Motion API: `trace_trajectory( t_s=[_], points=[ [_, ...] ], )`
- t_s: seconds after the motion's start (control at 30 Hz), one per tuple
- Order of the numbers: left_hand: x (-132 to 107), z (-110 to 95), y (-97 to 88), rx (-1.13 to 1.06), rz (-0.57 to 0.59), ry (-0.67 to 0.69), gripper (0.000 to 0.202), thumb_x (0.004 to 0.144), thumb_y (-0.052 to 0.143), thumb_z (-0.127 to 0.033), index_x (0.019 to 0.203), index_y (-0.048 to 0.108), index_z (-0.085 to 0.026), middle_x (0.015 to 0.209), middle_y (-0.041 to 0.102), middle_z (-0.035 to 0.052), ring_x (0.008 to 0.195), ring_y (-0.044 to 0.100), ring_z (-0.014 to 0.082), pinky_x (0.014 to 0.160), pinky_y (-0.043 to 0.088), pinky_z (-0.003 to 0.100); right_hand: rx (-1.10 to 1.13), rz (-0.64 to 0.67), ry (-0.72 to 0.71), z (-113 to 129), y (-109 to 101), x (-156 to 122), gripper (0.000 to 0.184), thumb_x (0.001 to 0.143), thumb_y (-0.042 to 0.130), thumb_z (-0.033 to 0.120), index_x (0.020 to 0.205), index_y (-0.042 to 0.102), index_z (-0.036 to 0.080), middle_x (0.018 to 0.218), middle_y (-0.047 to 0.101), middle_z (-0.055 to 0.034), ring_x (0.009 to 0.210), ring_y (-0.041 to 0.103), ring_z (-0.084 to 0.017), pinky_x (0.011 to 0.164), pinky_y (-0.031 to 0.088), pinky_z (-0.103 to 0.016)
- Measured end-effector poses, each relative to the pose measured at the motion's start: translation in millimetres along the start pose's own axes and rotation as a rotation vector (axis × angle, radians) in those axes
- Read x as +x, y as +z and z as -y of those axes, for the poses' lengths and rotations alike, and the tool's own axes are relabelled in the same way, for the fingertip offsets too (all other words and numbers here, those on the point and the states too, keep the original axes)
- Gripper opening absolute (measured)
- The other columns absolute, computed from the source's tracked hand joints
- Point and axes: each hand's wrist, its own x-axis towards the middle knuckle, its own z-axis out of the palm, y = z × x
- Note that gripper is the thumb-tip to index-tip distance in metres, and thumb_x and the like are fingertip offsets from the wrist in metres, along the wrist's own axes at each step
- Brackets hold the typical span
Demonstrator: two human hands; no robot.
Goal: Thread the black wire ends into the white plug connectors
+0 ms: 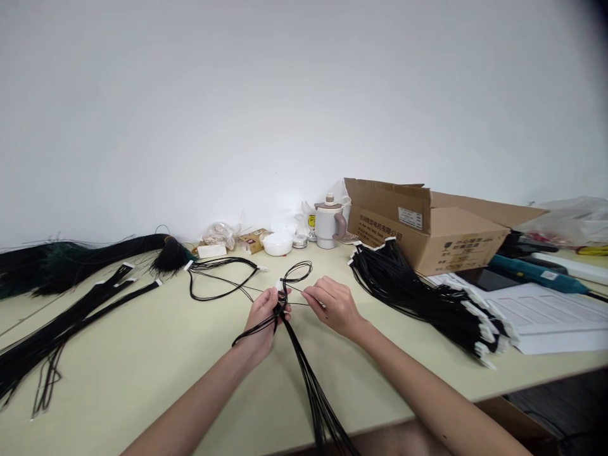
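Observation:
My left hand (264, 320) is closed around a bundle of thin black wires (308, 386) that trails toward me over the table's front edge. My right hand (332, 305) pinches a thin black wire strand beside it, close to a small loop of wire (297, 272) that rises just beyond my fingers. A small white connector shows at the top of the left-hand grip. Both hands hover low over the pale green table (142, 367), near its middle.
A heap of bundled black wires with white connectors (427, 297) lies to the right, in front of an open cardboard box (427, 228). More black wires (71, 304) sprawl at the left. A white mug (327, 225), small containers, papers (536, 313) and a blue tool (536, 272) sit farther back and right.

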Motion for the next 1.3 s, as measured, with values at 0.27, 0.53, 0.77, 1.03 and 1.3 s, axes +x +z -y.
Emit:
trace_trajectory(
  t_s=[0.27,0.53,0.77,1.03,1.3],
  points=[
    [3,4,-3.5,0.008,0.015,0.034,0.030,0.068,0.059,-0.038,0.083,0.055,-0.012,0.066,0.050,0.0012,0.059,0.047,0.0071,0.052,0.038,0.019,0.009,0.006,-0.018,0,0,-1,0.009,0.084,0.047,0.019,0.079,0.054,0.017,0.063,0.050,-0.0012,0.061,0.040,-0.010,0.057,0.030,-0.022],
    [2,2,-2.7,0.034,0.023,0.047,0.031,0.068,0.059,-0.039,0.081,0.052,-0.012,0.083,0.056,0.0050,0.058,0.048,0.0056,0.051,0.038,0.020,-0.018,-0.015,0.005,0,0,0,0.007,0.083,0.049,0.018,0.079,0.054,0.017,0.063,0.050,-0.0013,0.062,0.040,-0.010,0.057,0.030,-0.022],
    [0,0,0.6,0.117,0.039,0.044,0.033,0.072,0.054,-0.041,0.084,0.052,-0.011,0.074,0.051,0.0029,0.058,0.046,0.0057,0.051,0.038,0.019,-0.055,-0.029,0.054,2,-2,2,0.008,0.082,0.049,0.018,0.076,0.053,0.016,0.063,0.050,-0.0015,0.062,0.040,-0.010,0.058,0.030,-0.023],
    [1,7,-0.1,0.184,0.073,0.039,0.032,0.073,0.051,-0.043,0.079,0.049,-0.012,0.065,0.044,-0.0004,0.057,0.045,0.0061,0.050,0.038,0.019,-0.113,-0.017,-0.005,11,-2,6,0.010,0.082,0.050,0.020,0.074,0.054,0.016,0.063,0.049,-0.0013,0.062,0.036,-0.011,0.058,0.028,-0.024],
    [1,6,-0.5,0.094,0.112,-0.021,0.030,0.072,0.053,-0.041,0.082,0.049,-0.013,0.078,0.047,0.0010,0.059,0.047,0.0048,0.052,0.038,0.019,-0.107,-0.008,-0.007,9,-3,7,0.007,0.082,0.050,0.019,0.077,0.054,0.016,0.067,0.051,-0.0010,0.067,0.037,-0.011,0.059,0.030,-0.023]
  ],
)
